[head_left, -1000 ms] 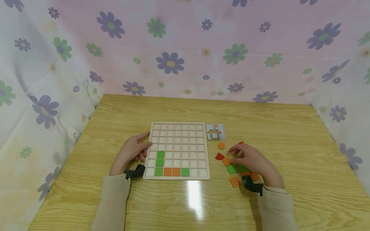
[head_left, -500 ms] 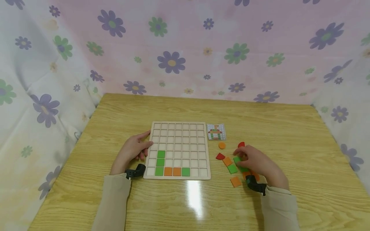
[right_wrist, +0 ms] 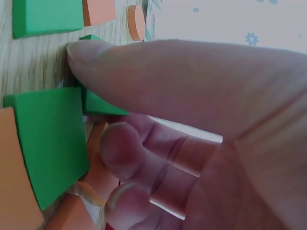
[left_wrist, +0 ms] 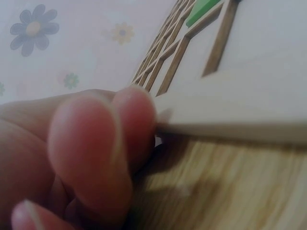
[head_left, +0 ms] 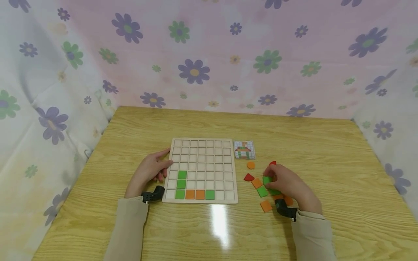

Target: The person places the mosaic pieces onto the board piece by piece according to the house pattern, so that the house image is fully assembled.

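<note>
Behind the table: cloth (pink; flowered)

The right hand partly hides a green tile.

The wood-grain worktop looks glossy, the grid board matt wood, the tiles smooth, the backdrop cloth.

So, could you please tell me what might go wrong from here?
The right hand pinches a green tile crowded by other tiles, so lifting it might nudge them.

The left hand holds the left edge of the board; a push could perhaps slide it into the card close beside its right edge.
</note>
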`<state>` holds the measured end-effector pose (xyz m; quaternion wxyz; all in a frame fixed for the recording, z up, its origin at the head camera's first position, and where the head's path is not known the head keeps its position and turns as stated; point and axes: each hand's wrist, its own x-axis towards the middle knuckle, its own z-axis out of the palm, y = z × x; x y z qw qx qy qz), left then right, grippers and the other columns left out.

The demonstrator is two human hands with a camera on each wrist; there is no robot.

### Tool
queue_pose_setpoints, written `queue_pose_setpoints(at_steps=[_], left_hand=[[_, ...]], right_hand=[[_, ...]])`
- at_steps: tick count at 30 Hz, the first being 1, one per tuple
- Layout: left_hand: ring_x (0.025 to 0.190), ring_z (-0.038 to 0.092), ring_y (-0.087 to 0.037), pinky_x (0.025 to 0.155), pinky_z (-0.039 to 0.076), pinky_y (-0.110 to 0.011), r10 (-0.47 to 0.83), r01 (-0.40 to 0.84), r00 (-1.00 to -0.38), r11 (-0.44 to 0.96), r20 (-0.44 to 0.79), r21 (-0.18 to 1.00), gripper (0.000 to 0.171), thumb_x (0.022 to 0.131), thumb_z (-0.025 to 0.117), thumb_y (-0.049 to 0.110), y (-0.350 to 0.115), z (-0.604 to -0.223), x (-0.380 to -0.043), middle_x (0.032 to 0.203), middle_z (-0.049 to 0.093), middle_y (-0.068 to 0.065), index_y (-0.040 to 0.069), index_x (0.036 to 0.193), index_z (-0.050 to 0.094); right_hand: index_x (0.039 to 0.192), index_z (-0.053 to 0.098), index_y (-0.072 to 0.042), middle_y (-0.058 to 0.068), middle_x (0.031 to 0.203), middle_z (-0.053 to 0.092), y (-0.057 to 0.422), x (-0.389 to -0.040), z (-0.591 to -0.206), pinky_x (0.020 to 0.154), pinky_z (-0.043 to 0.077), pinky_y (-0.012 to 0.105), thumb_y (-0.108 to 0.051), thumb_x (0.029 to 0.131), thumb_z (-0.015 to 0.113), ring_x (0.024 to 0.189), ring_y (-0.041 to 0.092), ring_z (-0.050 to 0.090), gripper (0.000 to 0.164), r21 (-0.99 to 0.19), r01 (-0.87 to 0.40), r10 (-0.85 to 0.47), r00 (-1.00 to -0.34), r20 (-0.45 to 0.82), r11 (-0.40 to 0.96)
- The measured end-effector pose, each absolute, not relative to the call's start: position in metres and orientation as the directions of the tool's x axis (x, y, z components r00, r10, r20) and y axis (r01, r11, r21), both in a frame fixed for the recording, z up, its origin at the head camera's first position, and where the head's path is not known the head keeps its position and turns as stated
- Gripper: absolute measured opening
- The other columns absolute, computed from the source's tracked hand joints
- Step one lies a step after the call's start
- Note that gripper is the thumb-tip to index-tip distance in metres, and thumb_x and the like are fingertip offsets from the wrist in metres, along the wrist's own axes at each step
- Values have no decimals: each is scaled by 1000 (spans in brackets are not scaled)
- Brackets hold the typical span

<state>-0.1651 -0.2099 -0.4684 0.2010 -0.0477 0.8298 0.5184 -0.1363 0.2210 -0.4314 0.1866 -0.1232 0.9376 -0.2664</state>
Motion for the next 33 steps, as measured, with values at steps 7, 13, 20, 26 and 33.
queue_pose_setpoints(at_steps=[7,13,20,26,33], left_hand=[[41,50,-21,38,40,-30,126,-293,-913,460,-388,839,57,85,58,39,-211,-469,-165,62,57,-15,36,136,34],[41,50,-21,38,40,-31,122,-294,-914,461,-387,838,57,85,58,39,-210,-467,-164,62,57,-15,36,136,34],[41,50,-22,38,41,-31,127,-284,-917,461,-379,841,56,85,59,39,-210,-467,-164,61,57,-15,35,135,35],[41,50,-21,38,41,-31,127,-278,-919,461,-373,843,56,85,58,38,-211,-465,-164,61,57,-15,35,136,34],[41,50,-21,38,40,-31,129,-282,-918,450,-374,848,57,85,59,37,-211,-467,-163,61,57,-16,33,136,35]], right_hand=[[98,59,-11,2,93,58,217,-137,-431,72,43,38,-12,81,65,84,20,52,18,-537,-100,-298,-907,-296,838],[101,61,-14,-1,88,58,211,-138,-430,68,43,34,-20,84,62,79,17,51,18,-536,-126,-295,-924,-243,835],[110,61,-18,-2,89,59,199,-138,-431,63,43,30,-31,86,59,74,13,53,27,-520,-167,-307,-932,-195,838],[108,62,-17,-3,88,60,181,-138,-434,64,44,30,-31,85,61,73,10,54,27,-554,-195,-312,-942,-125,809],[109,62,-19,-8,74,58,161,-135,-434,57,42,29,-31,83,63,57,13,50,29,-645,-137,-309,-937,-162,751]])
